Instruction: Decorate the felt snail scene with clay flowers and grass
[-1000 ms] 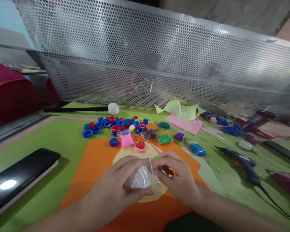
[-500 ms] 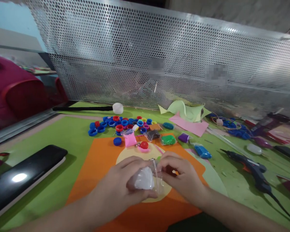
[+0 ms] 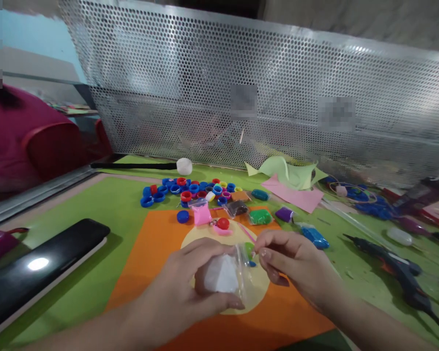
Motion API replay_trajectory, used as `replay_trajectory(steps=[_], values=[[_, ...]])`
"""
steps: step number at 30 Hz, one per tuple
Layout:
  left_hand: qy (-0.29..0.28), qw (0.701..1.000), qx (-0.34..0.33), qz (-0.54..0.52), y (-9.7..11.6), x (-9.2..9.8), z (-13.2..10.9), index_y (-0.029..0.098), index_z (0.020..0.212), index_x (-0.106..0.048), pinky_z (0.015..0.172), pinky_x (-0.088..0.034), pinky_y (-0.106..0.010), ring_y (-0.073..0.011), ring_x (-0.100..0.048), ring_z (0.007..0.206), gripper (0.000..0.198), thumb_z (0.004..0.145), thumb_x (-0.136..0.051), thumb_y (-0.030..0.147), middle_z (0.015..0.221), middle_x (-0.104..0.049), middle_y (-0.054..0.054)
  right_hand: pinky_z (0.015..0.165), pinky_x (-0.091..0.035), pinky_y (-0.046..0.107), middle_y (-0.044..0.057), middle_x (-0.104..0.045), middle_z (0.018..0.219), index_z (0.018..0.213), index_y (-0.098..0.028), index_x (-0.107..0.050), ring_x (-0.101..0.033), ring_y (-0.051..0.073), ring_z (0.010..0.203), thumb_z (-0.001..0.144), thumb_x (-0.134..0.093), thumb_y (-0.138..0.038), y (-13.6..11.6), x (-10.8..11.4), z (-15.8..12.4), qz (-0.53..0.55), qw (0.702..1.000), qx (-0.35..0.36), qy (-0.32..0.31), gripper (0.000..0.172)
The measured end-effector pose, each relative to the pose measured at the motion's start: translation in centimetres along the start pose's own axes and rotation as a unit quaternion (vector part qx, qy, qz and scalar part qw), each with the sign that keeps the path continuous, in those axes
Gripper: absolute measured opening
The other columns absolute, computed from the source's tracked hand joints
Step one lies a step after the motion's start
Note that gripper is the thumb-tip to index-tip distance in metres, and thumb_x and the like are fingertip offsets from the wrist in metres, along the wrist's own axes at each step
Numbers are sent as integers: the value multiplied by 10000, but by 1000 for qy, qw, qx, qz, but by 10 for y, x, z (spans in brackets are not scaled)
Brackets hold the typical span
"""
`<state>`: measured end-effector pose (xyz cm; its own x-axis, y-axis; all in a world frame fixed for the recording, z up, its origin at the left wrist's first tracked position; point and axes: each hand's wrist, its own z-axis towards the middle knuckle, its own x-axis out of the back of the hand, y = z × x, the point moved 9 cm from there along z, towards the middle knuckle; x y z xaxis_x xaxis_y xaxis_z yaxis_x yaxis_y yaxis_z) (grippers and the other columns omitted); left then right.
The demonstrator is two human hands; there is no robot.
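My left hand (image 3: 175, 282) is closed round a small clear zip bag (image 3: 223, 274) with a soft white lump in it, held over a pale yellow circle (image 3: 258, 287) on orange paper (image 3: 131, 263). Just right of the bag's mouth, my right hand (image 3: 296, 256) has thumb and fingers pinched together; a tiny pale bit may show at the tips. Behind the fingertips are a green piece (image 3: 249, 249) and a blue piece (image 3: 252, 264). Farther back lie a pink bag (image 3: 202, 214) and a red ball (image 3: 223, 224) on a pink piece.
Blue, red and yellow bottle caps (image 3: 193, 189) cluster at the back, near bagged green clay (image 3: 260, 217) and blue clay (image 3: 314, 237). A glue gun (image 3: 391, 263) lies right, a black phone-like case (image 3: 47, 273) left. A perforated metal screen (image 3: 205, 73) stands behind; a person in magenta (image 3: 25, 131) sits left.
My right hand has moved right, away from the bag's mouth, uncovering the green and blue pieces. The bag stays in my left hand. The whole view has shifted slightly.
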<state>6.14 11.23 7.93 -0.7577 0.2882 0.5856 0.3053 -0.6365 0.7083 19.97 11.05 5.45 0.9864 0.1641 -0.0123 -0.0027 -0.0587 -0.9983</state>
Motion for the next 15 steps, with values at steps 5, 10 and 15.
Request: replay_trajectory(steps=[5, 10, 15], values=[[37, 999, -12, -3, 0, 7, -2, 247, 1034, -550, 752, -505, -291, -176, -613, 830, 413, 679, -692, 405, 958, -645, -27, 359, -291, 187, -28, -507, 556, 684, -187, -593, -362, 54, 406, 688, -651, -366, -20, -3, -4, -78, 994, 75, 7, 188], [21, 999, -23, 7, 6, 5, 1, 210, 1019, -559, 722, -519, -284, -171, -623, 798, 422, 669, -707, 394, 925, -648, -48, 455, -434, 203, 4, -604, 673, 745, -221, -645, -528, 110, 559, 718, -587, -235, -29, -7, -9, -216, 966, 138, 27, 66], [16, 999, -21, 44, 6, 1, 0, 202, 1035, -553, 724, -526, -277, -174, -625, 825, 441, 670, -708, 397, 948, -642, -48, 436, -434, 201, 13, -598, 643, 743, -209, -674, -530, 112, 515, 716, -595, -200, -33, -10, -14, -284, 935, 202, 60, 83]])
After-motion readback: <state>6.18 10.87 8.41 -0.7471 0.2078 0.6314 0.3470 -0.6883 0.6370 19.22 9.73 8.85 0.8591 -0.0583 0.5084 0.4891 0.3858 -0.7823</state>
